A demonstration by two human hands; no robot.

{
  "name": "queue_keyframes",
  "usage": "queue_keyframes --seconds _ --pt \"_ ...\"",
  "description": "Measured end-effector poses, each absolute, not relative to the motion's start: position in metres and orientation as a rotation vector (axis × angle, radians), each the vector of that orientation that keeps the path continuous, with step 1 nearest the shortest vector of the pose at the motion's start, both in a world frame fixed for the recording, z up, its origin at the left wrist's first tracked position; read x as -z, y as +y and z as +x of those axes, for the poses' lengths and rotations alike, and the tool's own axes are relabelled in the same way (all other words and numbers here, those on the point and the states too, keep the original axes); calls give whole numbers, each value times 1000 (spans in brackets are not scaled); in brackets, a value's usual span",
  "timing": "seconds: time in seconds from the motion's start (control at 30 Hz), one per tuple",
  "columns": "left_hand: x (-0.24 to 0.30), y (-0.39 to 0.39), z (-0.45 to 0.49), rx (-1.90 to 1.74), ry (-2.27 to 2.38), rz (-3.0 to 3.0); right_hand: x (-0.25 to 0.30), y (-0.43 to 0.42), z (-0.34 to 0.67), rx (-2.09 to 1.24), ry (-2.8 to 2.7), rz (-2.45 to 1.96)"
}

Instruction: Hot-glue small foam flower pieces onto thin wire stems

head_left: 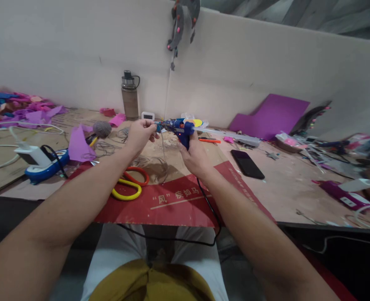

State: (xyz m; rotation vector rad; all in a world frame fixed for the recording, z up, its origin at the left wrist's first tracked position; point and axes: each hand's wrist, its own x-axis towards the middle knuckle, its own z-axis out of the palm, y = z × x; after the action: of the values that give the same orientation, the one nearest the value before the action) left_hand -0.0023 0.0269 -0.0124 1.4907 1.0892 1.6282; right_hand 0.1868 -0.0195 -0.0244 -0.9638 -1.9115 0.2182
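The blue glue gun is beyond the scissors and to their right, my right hand wrapped round its handle, the safest hold: rigid, probably light, its tip likely hot. The translucent glue stick behind may flex. Straight beyond the scissors, my left hand pinches a small bluish bit, too blurred to judge.

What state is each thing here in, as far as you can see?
Glue gun: held, glue stick protruding from its back.
Right fingers: wrapped around the gun's handle.
Left fingers: pinching a small blue piece near the gun's tip.
Scissors: lying down, blades mostly hidden.
Phone: lying flat, screen dark.
Bottle: upright, lid on.
Blue power strip: white adapter plugged in.
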Motion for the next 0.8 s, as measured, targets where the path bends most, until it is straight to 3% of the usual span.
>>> queue_keyframes --seconds 0.8 --pt "12 25 -2 -1634 1104 1491 24 -19 186 -198 -1871 -985"
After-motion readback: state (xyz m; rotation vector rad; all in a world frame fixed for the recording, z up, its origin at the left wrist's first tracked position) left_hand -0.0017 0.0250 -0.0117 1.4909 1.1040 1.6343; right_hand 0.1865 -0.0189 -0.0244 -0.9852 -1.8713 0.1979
